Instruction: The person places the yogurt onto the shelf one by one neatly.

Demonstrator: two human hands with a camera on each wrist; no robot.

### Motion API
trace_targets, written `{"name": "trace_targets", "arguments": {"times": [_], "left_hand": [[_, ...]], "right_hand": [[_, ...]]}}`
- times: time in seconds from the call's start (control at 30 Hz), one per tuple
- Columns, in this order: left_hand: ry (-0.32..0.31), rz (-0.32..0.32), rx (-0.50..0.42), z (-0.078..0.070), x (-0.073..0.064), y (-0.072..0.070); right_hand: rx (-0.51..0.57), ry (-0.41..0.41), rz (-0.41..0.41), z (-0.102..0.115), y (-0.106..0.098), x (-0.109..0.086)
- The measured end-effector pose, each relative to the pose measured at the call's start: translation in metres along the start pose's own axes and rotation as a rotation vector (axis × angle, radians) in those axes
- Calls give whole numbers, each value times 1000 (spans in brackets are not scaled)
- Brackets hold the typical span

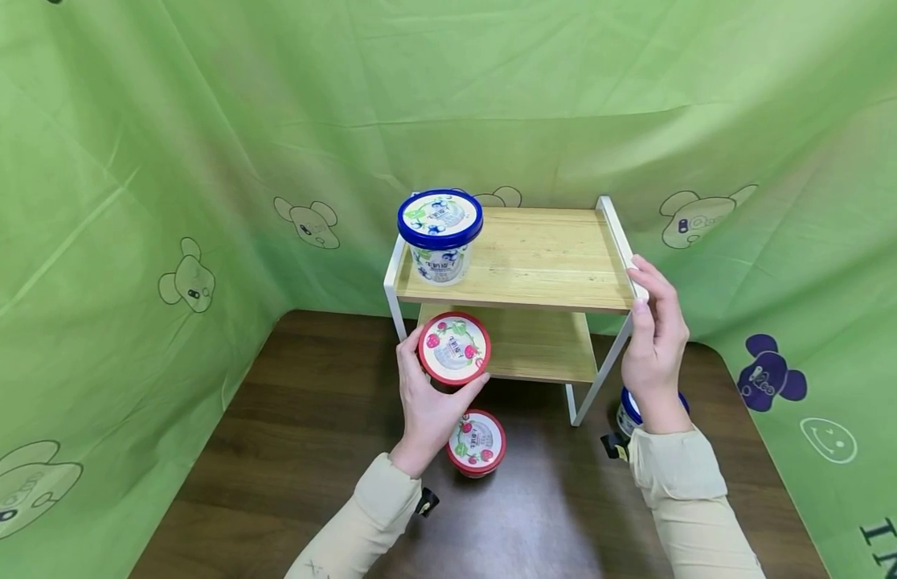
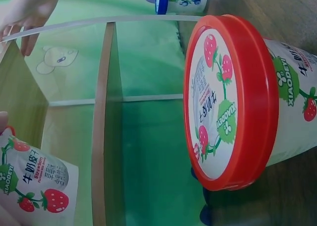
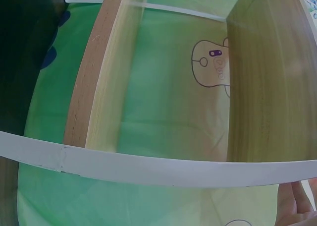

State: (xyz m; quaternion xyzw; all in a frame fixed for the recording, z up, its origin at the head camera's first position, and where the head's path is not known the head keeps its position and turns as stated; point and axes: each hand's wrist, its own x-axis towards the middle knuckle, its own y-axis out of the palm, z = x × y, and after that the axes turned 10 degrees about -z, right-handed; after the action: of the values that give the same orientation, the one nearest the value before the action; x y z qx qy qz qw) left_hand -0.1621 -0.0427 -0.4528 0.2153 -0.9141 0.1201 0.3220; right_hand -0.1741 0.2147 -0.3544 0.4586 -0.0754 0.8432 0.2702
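Note:
My left hand (image 1: 430, 412) holds a red-lidded strawberry tub (image 1: 454, 348) by its sides, thumb and fingers around it, in front of the lower shelf (image 1: 538, 342) of a small two-tier rack. The left wrist view catches the printed side of this held tub (image 2: 37, 181) at its left edge. On the rack's front right top corner, my right hand (image 1: 656, 338) grips the white metal frame (image 1: 620, 241). A blue-lidded blueberry tub (image 1: 440, 229) stands upright at the left of the wooden top shelf (image 1: 542, 257).
A second red-lidded tub (image 1: 477, 442) stands on the dark wooden surface (image 1: 289, 450) in front of the rack. Partly hidden by my right wrist, another blue-lidded tub (image 1: 626, 416) is right of the rack. Green cloth (image 1: 564, 96) with cartoon prints surrounds the back and sides.

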Motion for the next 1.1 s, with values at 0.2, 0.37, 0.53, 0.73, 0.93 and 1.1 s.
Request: {"name": "trace_targets", "arguments": {"times": [0.2, 0.37, 0.53, 0.73, 0.93, 1.1], "left_hand": [[16, 1, 2, 6, 0, 5], [20, 0, 5, 10, 1, 8], [24, -7, -22, 8, 2, 11], [25, -8, -10, 6, 6, 15], [18, -6, -11, 6, 10, 19], [0, -13, -10, 6, 11, 23]], "right_hand": [[2, -5, -7, 0, 1, 0], [1, 1, 2, 0, 1, 0], [-5, 3, -1, 1, 1, 0], [-5, 3, -7, 1, 2, -1], [-19, 5, 1, 2, 1, -1], [-32, 4, 3, 2, 1, -1]]}}
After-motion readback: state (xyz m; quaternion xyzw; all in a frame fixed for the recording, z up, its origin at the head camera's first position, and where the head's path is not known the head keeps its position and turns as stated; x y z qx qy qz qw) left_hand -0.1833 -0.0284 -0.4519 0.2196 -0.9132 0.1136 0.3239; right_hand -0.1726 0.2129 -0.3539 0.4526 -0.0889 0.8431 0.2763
